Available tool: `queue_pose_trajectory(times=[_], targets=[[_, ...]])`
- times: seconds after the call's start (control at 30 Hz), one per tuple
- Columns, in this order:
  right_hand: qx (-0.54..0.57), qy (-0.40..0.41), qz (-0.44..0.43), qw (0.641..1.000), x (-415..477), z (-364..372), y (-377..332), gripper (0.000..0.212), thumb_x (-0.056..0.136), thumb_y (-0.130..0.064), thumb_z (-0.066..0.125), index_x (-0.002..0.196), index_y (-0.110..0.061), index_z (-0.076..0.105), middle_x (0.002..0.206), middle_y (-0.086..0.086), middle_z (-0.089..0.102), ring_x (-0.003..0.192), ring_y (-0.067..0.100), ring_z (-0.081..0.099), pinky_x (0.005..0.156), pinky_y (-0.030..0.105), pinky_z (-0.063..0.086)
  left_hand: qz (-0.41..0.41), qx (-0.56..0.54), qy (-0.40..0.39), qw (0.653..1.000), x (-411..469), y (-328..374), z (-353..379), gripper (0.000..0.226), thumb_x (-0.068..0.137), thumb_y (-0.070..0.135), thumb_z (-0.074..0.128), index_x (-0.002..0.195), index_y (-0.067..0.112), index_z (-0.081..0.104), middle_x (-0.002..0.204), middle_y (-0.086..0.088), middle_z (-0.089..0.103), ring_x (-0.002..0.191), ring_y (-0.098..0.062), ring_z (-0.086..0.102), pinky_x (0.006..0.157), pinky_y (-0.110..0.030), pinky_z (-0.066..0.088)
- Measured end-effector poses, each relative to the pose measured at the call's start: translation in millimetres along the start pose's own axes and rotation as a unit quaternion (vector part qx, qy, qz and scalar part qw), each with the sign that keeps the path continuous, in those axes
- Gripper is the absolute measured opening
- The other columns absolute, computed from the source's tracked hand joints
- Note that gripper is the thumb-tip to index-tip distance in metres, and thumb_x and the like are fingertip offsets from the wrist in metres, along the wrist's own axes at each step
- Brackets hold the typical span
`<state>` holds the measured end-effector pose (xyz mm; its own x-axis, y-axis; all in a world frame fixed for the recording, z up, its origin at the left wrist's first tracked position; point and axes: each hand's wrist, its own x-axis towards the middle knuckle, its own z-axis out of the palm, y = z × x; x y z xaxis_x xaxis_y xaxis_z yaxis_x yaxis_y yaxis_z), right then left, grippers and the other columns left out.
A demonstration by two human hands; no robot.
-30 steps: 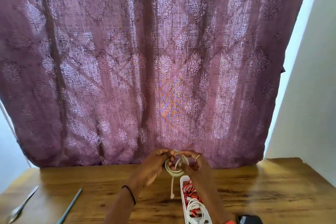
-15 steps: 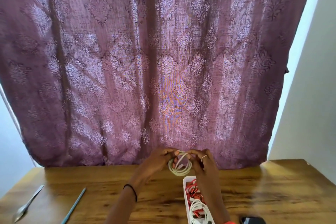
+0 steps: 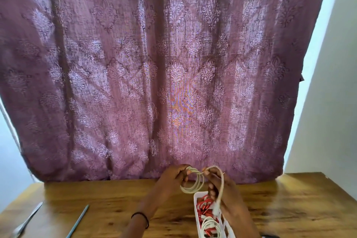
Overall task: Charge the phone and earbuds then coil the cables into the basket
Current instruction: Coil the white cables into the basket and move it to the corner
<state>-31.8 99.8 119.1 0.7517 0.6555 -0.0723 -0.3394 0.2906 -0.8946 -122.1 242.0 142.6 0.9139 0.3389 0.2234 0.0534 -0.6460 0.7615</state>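
Observation:
A white cable (image 3: pixel 193 185), wound into several loops, hangs in the air between both hands, just above the far end of the white basket (image 3: pixel 197 216). My left hand (image 3: pixel 172 179) pinches the coil's top left. My right hand (image 3: pixel 222 185) pinches the top right, and the cable's loose end with its plug (image 3: pixel 217 210) runs down over that hand's fingers into the basket. Inside the basket lie a coiled red cable (image 3: pixel 202 206) and another coiled white cable (image 3: pixel 210 226). A dark object, perhaps the phone (image 3: pixel 269 236), shows only as a sliver at the bottom edge.
The wooden table (image 3: pixel 96 199) ends against a purple patterned curtain (image 3: pixel 154 83). A metal utensil (image 3: pixel 27 220) and a thin teal stick (image 3: pixel 78 220) lie at the front left. A pale wall (image 3: pixel 332 102) stands on the right.
The coil has been drawn out wider between the hands. The free end that hung below the coil a second ago now runs over my right hand down into the basket.

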Motion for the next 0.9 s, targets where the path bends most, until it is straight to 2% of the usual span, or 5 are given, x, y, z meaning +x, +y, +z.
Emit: queue_pose_trajectory(times=[0.2, 0.33, 0.47, 0.67, 0.9], targets=[[0.136, -0.067, 0.075, 0.985, -3, 4, -5, 0.079, 0.031, -0.031, 0.091, 0.091, 0.014, 0.066, 0.093, 0.032, 0.068, 0.079, 0.037, 0.07, 0.061, 0.036, 0.06, 0.063, 0.064, 0.112, 0.99, -1, -6, 9, 0.033, 0.081, 0.013, 0.035, 0.093, 0.001, 0.064, 0.079, 0.0, 0.057, 0.079, -0.001, 0.05, 0.064, -0.005, 0.033], [0.096, -0.057, 0.109, 0.988, -12, 5, -16, 0.033, 0.089, -0.019, 0.055, 0.106, 0.009, 0.063, 0.094, 0.022, 0.071, 0.06, 0.024, 0.068, 0.049, 0.026, 0.056, 0.054, 0.094, 0.141, 0.984, -2, -8, 6, 0.043, 0.083, 0.021, 0.032, 0.109, 0.004, 0.061, 0.095, -0.008, 0.066, 0.087, -0.018, 0.063, 0.073, -0.018, 0.037], [-0.094, -0.026, -0.003, 0.995, -12, 2, -15, 0.019, 0.085, 0.004, 0.058, 0.095, -0.005, 0.071, 0.078, 0.018, 0.07, 0.048, 0.011, 0.056, 0.045, 0.017, 0.045, -0.01, -0.045, 0.148, 0.988, -4, -2, 3, 0.024, 0.096, 0.008, 0.038, 0.095, 0.009, 0.062, 0.067, 0.007, 0.057, 0.059, 0.006, 0.053, 0.06, -0.012, 0.039], [-0.319, 0.101, -0.145, 0.931, 2, -2, -5, 0.015, 0.081, -0.003, 0.066, 0.08, -0.016, 0.072, 0.064, -0.009, 0.07, 0.061, 0.0, 0.064, 0.055, 0.007, 0.044, -0.126, -0.381, 0.121, 0.908, -10, 1, 5, 0.018, 0.093, 0.004, 0.048, 0.097, 0.004, 0.066, 0.075, -0.011, 0.056, 0.063, -0.013, 0.052, 0.056, -0.021, 0.052], [-0.429, 0.202, -0.178, 0.862, 8, 8, 21, 0.017, 0.088, -0.01, 0.06, 0.091, 0.003, 0.071, 0.091, 0.021, 0.063, 0.083, 0.036, 0.061, 0.069, 0.024, 0.033, -0.136, -0.452, 0.144, 0.869, -14, 14, 26, 0.019, 0.092, 0.004, 0.049, 0.096, 0.007, 0.067, 0.082, -0.005, 0.073, 0.073, -0.011, 0.069, 0.058, -0.021, 0.054]])
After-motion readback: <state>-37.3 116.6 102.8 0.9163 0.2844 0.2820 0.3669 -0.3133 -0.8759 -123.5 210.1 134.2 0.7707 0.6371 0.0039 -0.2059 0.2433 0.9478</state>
